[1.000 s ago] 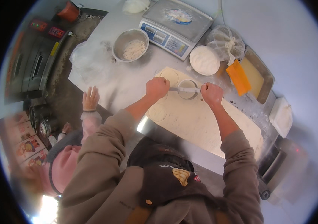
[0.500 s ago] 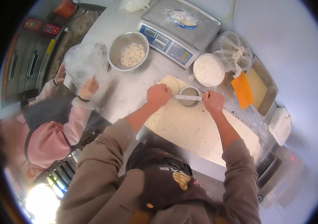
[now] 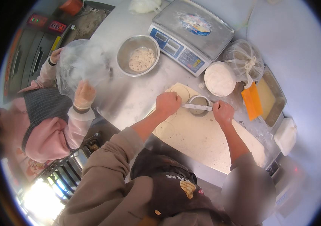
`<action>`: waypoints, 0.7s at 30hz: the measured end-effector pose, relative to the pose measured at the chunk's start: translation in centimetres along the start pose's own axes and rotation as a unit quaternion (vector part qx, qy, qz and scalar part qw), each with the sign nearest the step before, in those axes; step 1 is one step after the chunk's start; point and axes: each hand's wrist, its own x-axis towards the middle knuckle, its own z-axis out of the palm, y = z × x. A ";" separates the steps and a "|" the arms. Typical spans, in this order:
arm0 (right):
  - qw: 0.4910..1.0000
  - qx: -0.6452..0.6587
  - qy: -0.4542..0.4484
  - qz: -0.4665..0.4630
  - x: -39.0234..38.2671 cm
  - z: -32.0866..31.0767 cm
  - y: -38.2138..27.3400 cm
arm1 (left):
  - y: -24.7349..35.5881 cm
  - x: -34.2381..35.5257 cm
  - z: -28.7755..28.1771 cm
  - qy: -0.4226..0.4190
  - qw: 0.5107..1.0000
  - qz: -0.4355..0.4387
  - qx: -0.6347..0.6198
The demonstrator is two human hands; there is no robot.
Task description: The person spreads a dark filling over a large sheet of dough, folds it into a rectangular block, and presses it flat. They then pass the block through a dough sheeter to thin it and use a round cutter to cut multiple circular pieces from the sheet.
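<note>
A pale, rolled-out dough sheet (image 3: 209, 139) lies on the metal table before me. Standing on its upper part is a round dough cutter (image 3: 197, 107), a ring with a flat bar across the top. My left hand (image 3: 169, 103) is closed around the bar's left end, and my right hand (image 3: 223, 112) grips its right end. Just beyond my left hand, a cut circle (image 3: 180, 90) shows in the sheet. Another round outline (image 3: 165, 130) shows nearer me, below that hand. Part of the dough is hidden under my left hand and forearm.
Beyond the dough stand a metal bowl (image 3: 121, 56) holding a speckled mixture, a scale (image 3: 183, 52) and a white-topped round thing (image 3: 220, 79). An orange scraper (image 3: 252, 101) leans by a metal tray (image 3: 279, 107). At left, a co-worker's gloved hands (image 3: 84, 95) handle a plastic bag (image 3: 81, 62).
My view has shifted slightly, so the table things appear lower and farther right. Both my hands still hold the cutter on the dough. The co-worker has spread the plastic bag wider.
</note>
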 end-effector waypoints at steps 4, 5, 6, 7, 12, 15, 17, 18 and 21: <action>1.000 0.009 -0.005 0.013 -0.1 -0.3 -0.1 | 0.1 0.0 0.0 0.000 1.000 0.001 -0.012; 1.000 0.011 0.002 0.009 -0.1 -0.3 -0.2 | 0.2 0.0 0.0 0.000 1.000 -0.001 -0.011; 1.000 0.011 0.004 0.009 0.0 -0.4 -0.2 | 0.2 0.0 -0.1 0.000 1.000 -0.004 -0.010; 1.000 0.012 0.009 0.012 0.0 -0.3 -0.2 | 0.3 0.1 -0.1 0.001 1.000 -0.003 -0.009; 1.000 0.003 0.001 0.018 0.2 0.0 0.1 | 0.3 0.3 -0.1 -0.005 1.000 -0.004 0.004; 1.000 0.015 -0.005 0.022 0.1 0.3 0.3 | 0.3 0.3 -0.1 -0.012 1.000 -0.007 -0.006; 1.000 0.008 -0.005 0.020 0.0 0.4 0.4 | 0.4 0.3 -0.2 -0.008 1.000 -0.008 0.005; 1.000 -0.006 -0.002 0.015 0.0 0.5 0.4 | 0.5 0.3 -0.3 -0.007 1.000 -0.011 0.011; 1.000 -0.010 -0.005 0.013 -0.1 0.5 0.3 | 0.9 0.3 -0.7 -0.011 1.000 -0.015 0.004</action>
